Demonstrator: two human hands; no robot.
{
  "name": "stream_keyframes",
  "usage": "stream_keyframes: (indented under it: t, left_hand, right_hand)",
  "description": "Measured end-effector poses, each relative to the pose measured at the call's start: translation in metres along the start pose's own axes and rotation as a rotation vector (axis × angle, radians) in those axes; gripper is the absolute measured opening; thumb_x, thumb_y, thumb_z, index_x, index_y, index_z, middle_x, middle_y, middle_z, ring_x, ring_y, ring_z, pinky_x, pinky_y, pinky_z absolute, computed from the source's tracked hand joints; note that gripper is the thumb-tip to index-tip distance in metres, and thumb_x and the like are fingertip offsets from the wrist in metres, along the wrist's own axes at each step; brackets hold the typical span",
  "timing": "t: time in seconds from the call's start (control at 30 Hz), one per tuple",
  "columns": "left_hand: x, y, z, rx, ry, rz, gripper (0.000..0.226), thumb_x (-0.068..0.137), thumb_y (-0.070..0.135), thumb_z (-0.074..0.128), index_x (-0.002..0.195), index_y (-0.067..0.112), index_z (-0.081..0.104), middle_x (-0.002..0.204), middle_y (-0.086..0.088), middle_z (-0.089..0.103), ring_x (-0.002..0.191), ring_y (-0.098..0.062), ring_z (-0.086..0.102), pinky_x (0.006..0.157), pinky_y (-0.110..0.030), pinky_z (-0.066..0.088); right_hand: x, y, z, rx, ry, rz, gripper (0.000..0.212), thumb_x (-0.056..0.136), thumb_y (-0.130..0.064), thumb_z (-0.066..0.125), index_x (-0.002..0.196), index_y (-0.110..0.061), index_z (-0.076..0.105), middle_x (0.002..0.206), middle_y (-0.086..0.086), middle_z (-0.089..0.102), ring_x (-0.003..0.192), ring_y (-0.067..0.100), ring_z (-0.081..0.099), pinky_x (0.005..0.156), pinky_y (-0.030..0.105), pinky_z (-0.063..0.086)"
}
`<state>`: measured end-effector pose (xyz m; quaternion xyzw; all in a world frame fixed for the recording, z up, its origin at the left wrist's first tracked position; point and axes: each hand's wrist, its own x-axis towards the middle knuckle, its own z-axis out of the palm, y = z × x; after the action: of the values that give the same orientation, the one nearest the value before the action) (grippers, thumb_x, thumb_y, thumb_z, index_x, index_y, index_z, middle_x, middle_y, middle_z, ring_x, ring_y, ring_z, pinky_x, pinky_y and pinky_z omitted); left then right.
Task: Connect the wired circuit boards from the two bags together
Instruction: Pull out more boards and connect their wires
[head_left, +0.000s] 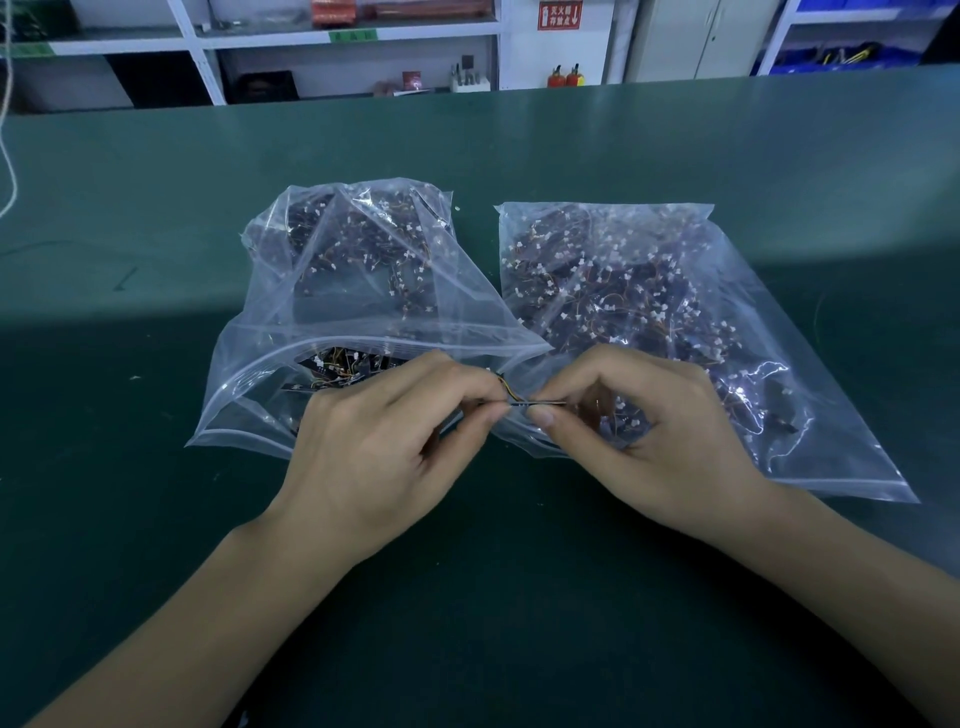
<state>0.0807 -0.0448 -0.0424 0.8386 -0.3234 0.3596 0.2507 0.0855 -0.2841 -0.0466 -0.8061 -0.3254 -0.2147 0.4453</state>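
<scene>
Two hands, left hand (384, 441) and right hand (644, 431), pinch one small circuit board (540, 402) at frame centre.
Two bags (363, 291) (649, 312) lie on the desk (156, 519); their contents blur together.

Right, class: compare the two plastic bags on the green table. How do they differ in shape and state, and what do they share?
The left bag is bunched up and stands humped, while the right bag lies flatter and spread out. The left bag's near mouth gapes open, showing boards inside; whether the right bag's mouth is open cannot be told. Both are clear and hold dark wired boards with white connectors, and both lie on the table.
</scene>
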Motion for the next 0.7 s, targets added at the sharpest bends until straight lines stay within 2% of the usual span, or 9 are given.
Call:
stream_keyframes:
  t: [0.1, 0.2, 0.3, 0.43, 0.57, 0.7]
  left_hand:
    - [-0.001, -0.001, 0.001, -0.049, 0.043, -0.024, 0.012, 0.106, 0.018, 0.070, 0.102, 0.012, 0.081, 0.096, 0.006, 0.074, 0.081, -0.011, 0.068, 0.069, -0.027, 0.054]
    - [0.001, -0.004, 0.000, -0.081, 0.056, -0.025, 0.014, 0.107, 0.014, 0.068, 0.109, 0.010, 0.081, 0.104, 0.002, 0.074, 0.089, -0.012, 0.069, 0.078, -0.023, 0.054]
    - [0.000, -0.008, 0.000, -0.088, 0.022, 0.005, 0.013, 0.106, 0.011, 0.069, 0.109, 0.008, 0.081, 0.108, 0.000, 0.075, 0.094, -0.015, 0.072, 0.078, -0.031, 0.059]
    - [-0.001, -0.008, 0.002, -0.096, 0.010, 0.041, 0.011, 0.103, 0.008, 0.072, 0.108, 0.008, 0.082, 0.108, 0.001, 0.078, 0.097, -0.016, 0.076, 0.080, -0.035, 0.062]
    - [-0.001, -0.006, 0.002, -0.047, -0.013, 0.087, 0.011, 0.103, 0.009, 0.073, 0.105, 0.010, 0.083, 0.102, 0.000, 0.077, 0.090, -0.018, 0.074, 0.076, -0.035, 0.060]
    - [-0.001, -0.001, 0.000, 0.112, -0.076, 0.174, 0.014, 0.103, 0.013, 0.072, 0.105, 0.019, 0.084, 0.097, 0.004, 0.075, 0.078, -0.020, 0.071, 0.055, -0.037, 0.056]
  right_hand:
    - [0.002, 0.001, -0.005, -0.111, -0.086, 0.002, 0.023, 0.092, -0.026, 0.083, 0.110, -0.020, 0.071, 0.097, -0.016, 0.063, 0.078, 0.014, 0.061, 0.075, 0.022, 0.048]
    - [0.003, 0.003, -0.011, -0.262, -0.185, 0.053, 0.041, 0.077, -0.033, 0.073, 0.115, -0.031, 0.058, 0.102, -0.029, 0.054, 0.086, 0.013, 0.060, 0.083, 0.025, 0.048]
    - [0.004, 0.003, -0.013, -0.231, -0.133, 0.074, 0.029, 0.077, -0.019, 0.070, 0.102, -0.029, 0.060, 0.094, -0.024, 0.058, 0.079, 0.015, 0.062, 0.073, 0.032, 0.052]
    - [0.003, 0.004, -0.010, -0.219, -0.019, 0.043, 0.027, 0.079, -0.004, 0.074, 0.096, -0.024, 0.068, 0.090, -0.015, 0.064, 0.072, 0.015, 0.061, 0.069, 0.019, 0.047]
    - [0.003, 0.007, -0.009, -0.194, 0.023, 0.015, 0.027, 0.082, 0.005, 0.079, 0.095, -0.017, 0.073, 0.091, -0.008, 0.067, 0.071, 0.012, 0.060, 0.070, 0.013, 0.043]
    - [0.003, 0.007, -0.008, -0.142, 0.054, 0.008, 0.022, 0.084, 0.005, 0.080, 0.094, -0.014, 0.076, 0.090, -0.005, 0.068, 0.070, 0.013, 0.062, 0.068, 0.016, 0.045]
